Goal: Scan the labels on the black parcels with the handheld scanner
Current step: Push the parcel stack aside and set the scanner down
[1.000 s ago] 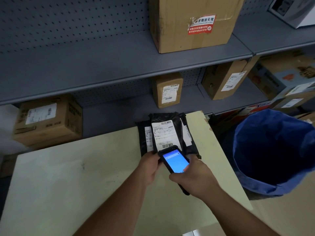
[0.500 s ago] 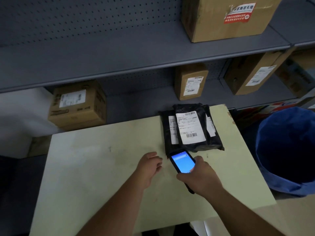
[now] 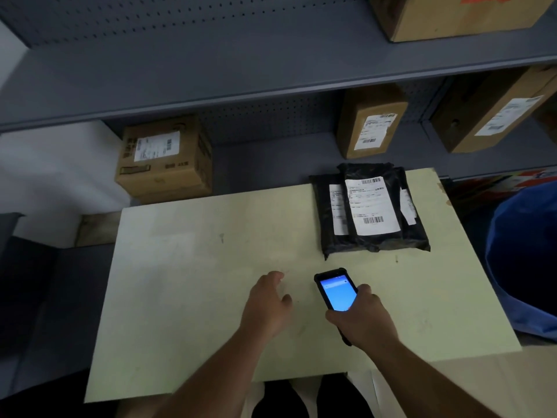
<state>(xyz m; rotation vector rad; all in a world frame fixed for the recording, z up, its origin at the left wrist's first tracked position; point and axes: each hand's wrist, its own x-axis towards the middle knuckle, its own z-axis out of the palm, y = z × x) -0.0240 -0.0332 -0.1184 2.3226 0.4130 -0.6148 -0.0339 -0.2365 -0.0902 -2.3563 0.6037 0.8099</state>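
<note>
A small stack of black parcels (image 3: 372, 241) lies at the far right of the pale table (image 3: 187, 267). The top parcel carries a white label (image 3: 372, 205) with barcodes; labels of two parcels beneath peek out at either side. My right hand (image 3: 360, 319) grips the handheld scanner (image 3: 336, 292), whose blue screen is lit and faces up, a short way in front of the stack. My left hand (image 3: 266, 303) hovers over the table left of the scanner, fingers loosely apart, holding nothing.
Grey metal shelves (image 3: 241, 70) run behind the table. Cardboard boxes stand on them: one (image 3: 164, 158) at the left, one (image 3: 372, 122) behind the parcels, another (image 3: 494, 113) at the right. A blue bag-lined bin (image 3: 524, 257) sits right of the table.
Both hands have drawn back from the parcel stack toward me. My left hand has let go of the top parcel. The view has shifted so the shelves sit further right.
</note>
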